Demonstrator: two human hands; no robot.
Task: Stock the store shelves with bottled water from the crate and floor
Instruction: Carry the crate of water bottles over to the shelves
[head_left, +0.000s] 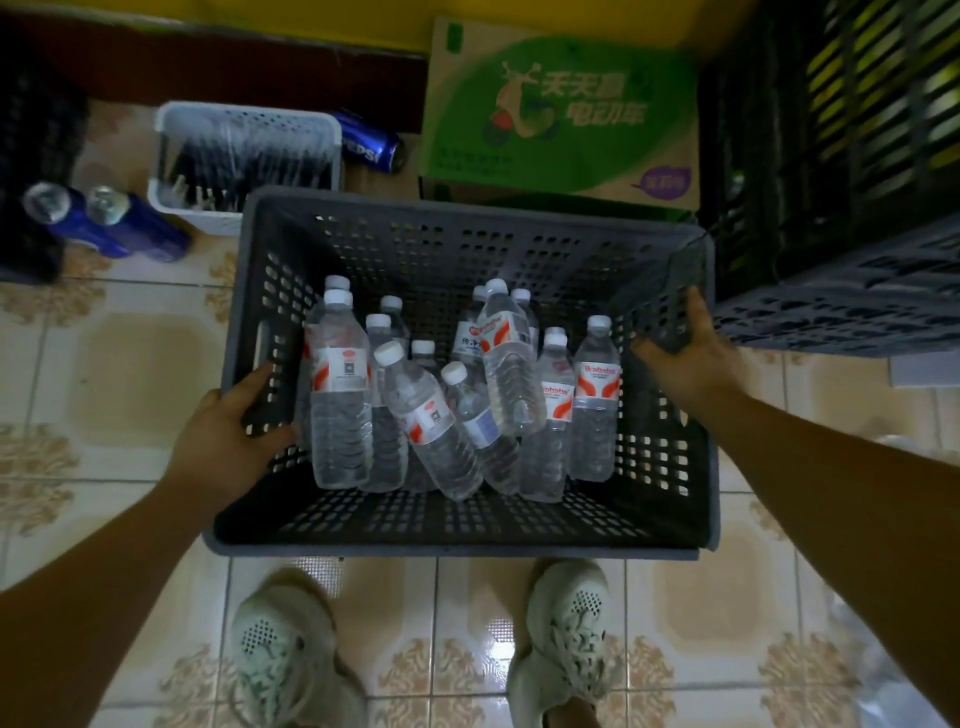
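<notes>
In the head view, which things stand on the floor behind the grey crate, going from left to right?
Behind the grey crate, left to right: two blue cans → white basket → Pepsi can lying on its side → green cardboard box → dark stacked crates.

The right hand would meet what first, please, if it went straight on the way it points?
The right hand, gripping the right wall of the grey crate, points forward; probably the black stacked crates first, though depth is unclear.
</notes>
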